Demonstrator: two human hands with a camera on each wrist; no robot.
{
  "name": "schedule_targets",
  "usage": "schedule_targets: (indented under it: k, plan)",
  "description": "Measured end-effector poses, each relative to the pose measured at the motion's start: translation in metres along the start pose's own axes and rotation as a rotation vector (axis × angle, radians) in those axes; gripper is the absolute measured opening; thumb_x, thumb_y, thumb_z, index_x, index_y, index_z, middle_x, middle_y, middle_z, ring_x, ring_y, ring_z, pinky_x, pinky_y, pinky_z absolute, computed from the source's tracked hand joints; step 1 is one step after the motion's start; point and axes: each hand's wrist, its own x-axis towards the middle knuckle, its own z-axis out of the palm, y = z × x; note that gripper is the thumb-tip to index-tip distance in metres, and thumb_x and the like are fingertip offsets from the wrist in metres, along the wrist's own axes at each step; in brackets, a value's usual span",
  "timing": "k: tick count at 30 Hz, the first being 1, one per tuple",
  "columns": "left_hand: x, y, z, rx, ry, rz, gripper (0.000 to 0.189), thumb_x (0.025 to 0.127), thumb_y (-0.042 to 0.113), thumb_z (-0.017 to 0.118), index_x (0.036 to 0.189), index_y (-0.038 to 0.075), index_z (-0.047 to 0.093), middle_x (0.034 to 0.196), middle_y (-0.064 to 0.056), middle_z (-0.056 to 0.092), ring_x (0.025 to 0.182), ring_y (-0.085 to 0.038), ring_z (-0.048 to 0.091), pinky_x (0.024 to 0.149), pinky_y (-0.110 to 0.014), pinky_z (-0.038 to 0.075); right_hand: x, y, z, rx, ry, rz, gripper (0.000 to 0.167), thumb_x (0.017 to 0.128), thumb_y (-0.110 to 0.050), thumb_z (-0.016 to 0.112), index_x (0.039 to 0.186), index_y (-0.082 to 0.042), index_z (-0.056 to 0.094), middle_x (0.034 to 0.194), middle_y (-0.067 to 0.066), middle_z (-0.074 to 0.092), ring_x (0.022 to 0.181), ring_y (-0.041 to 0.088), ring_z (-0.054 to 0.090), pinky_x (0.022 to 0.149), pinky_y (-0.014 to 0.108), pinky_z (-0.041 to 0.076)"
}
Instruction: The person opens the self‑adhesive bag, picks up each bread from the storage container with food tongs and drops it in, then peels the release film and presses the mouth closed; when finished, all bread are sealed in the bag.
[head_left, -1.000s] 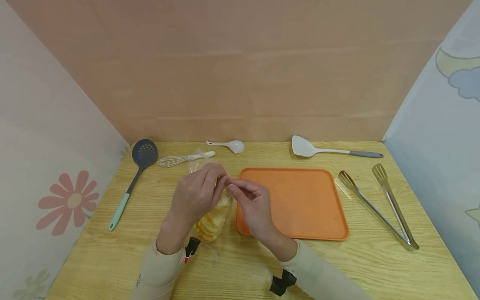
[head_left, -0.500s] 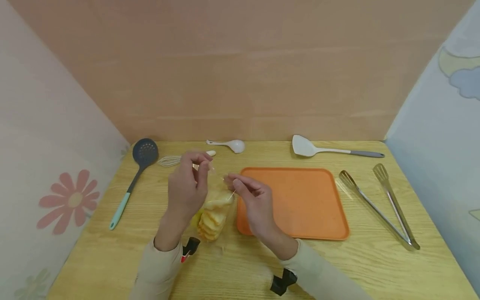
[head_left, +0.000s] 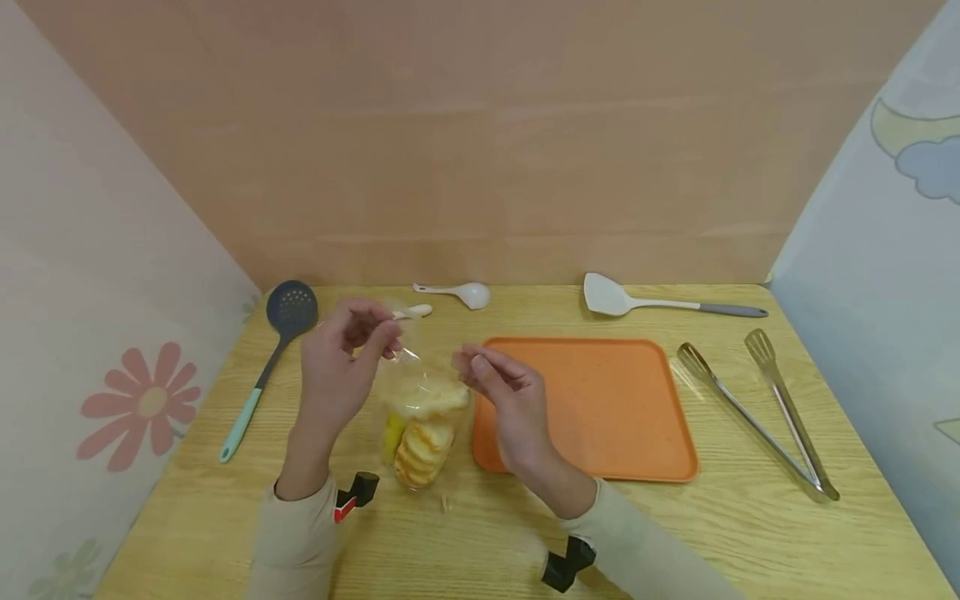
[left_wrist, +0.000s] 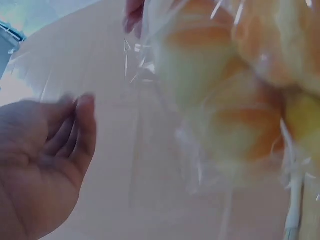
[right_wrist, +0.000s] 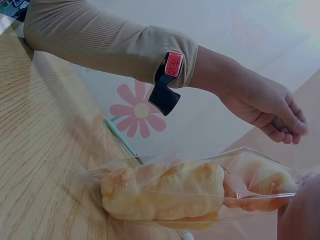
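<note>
A clear plastic bag (head_left: 423,387) stands on the table in the head view, holding ridged, golden-brown bread (head_left: 423,450) and something yellow (head_left: 392,435). At the bag's upper right, my right hand (head_left: 517,408) pinches the plastic; in the left wrist view its fingertips (left_wrist: 133,17) meet the crinkled edge. My left hand (head_left: 337,362) is raised at the bag's upper left, apart from the plastic in both wrist views. Its fingers are curled to the thumb, and nothing shows between them. The right wrist view has the bread (right_wrist: 165,192) close up and the left hand (right_wrist: 267,107) beyond the bag.
An orange tray (head_left: 592,408) lies right of the bag. Around it are metal tongs (head_left: 757,417), a white-headed spatula (head_left: 611,294) and a white spoon (head_left: 472,294). A whisk handle (head_left: 414,312) shows behind the bag, and a skimmer (head_left: 291,308) lies at left.
The hands were together at the top of the bag. My left hand has drawn away to the left, uncovering the bag and bread, while the right hand has hardly moved.
</note>
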Motion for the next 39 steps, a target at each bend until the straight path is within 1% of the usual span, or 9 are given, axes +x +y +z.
schedule_targets:
  k: [3,6,9,13,24,28,30,35,39]
  plan:
    - [-0.001,-0.002,-0.006,0.212,-0.134,0.031,0.025,0.092,-0.010,0.085,0.114,-0.004,0.075,0.090,-0.008,0.078,0.076,-0.011,0.074,0.072,-0.016,0.062,0.000,0.000,0.000,-0.001,-0.001,0.004,0.022,0.108,0.006,0.062,0.120,0.006,0.081,0.103,-0.001,0.086,0.099,0.014,0.082,0.096,0.034,0.066]
    - [-0.002,-0.004,-0.007,0.356,-0.207,0.051,0.033,0.091,-0.004,0.089,0.121,0.000,0.079,0.092,-0.005,0.080,0.079,-0.016,0.076,0.074,-0.023,0.065,0.000,0.000,0.000,-0.001,-0.003,0.002,0.021,0.108,0.005,0.062,0.121,0.009,0.079,0.103,-0.001,0.085,0.100,0.015,0.082,0.096,0.035,0.066]
    - [-0.003,-0.006,-0.005,0.449,-0.215,0.073,0.033,0.091,-0.002,0.090,0.123,0.000,0.081,0.090,-0.006,0.080,0.078,-0.019,0.077,0.071,-0.034,0.067,-0.001,0.000,0.000,-0.008,-0.011,0.001,0.021,0.108,0.005,0.063,0.121,0.012,0.078,0.103,-0.001,0.085,0.099,0.015,0.082,0.095,0.035,0.066]
    - [-0.003,-0.007,-0.003,0.502,-0.191,0.087,0.022,0.091,-0.001,0.090,0.112,0.002,0.084,0.090,-0.006,0.080,0.077,-0.019,0.077,0.068,-0.040,0.067,-0.001,0.000,0.001,-0.014,-0.019,-0.003,0.022,0.109,0.005,0.062,0.122,0.016,0.076,0.103,-0.001,0.085,0.098,0.014,0.081,0.095,0.035,0.066]
    - [-0.002,-0.012,-0.013,0.474,-0.117,0.065,0.011,0.094,0.003,0.089,0.098,0.009,0.082,0.098,-0.007,0.074,0.081,-0.020,0.069,0.071,-0.035,0.057,-0.001,0.001,0.002,-0.021,-0.018,-0.007,0.024,0.108,0.005,0.062,0.124,0.021,0.071,0.102,-0.002,0.085,0.094,0.014,0.080,0.094,0.033,0.066]
    - [0.002,-0.019,-0.023,0.449,-0.014,0.051,0.008,0.093,0.001,0.089,0.096,0.003,0.081,0.107,-0.015,0.070,0.091,-0.028,0.067,0.082,-0.035,0.056,-0.001,0.000,0.002,-0.026,-0.013,-0.003,0.027,0.109,0.004,0.062,0.126,0.024,0.067,0.102,-0.003,0.085,0.095,0.014,0.080,0.094,0.033,0.066]
    - [0.004,-0.024,-0.029,0.417,0.056,0.045,0.009,0.093,-0.001,0.088,0.096,-0.002,0.080,0.109,-0.019,0.069,0.095,-0.023,0.066,0.083,-0.033,0.056,-0.001,0.000,0.001,-0.022,-0.014,-0.006,0.024,0.109,0.004,0.062,0.123,0.021,0.072,0.102,-0.002,0.085,0.095,0.013,0.080,0.095,0.034,0.066]
    - [0.005,-0.034,-0.049,0.297,0.196,-0.016,0.007,0.094,-0.006,0.085,0.097,-0.007,0.079,0.112,0.003,0.067,0.094,-0.003,0.063,0.083,-0.019,0.055,-0.001,0.000,-0.001,-0.007,-0.025,-0.021,0.021,0.108,0.005,0.063,0.116,0.002,0.082,0.101,-0.001,0.085,0.092,0.013,0.080,0.094,0.034,0.066]
    - [0.004,-0.043,-0.064,0.223,0.287,-0.041,0.005,0.095,-0.010,0.082,0.098,-0.012,0.078,0.109,0.014,0.064,0.089,-0.005,0.064,0.082,-0.016,0.055,-0.001,0.000,-0.002,-0.001,-0.032,-0.022,0.026,0.108,0.005,0.062,0.113,-0.008,0.085,0.101,-0.001,0.085,0.089,0.012,0.079,0.094,0.034,0.066]
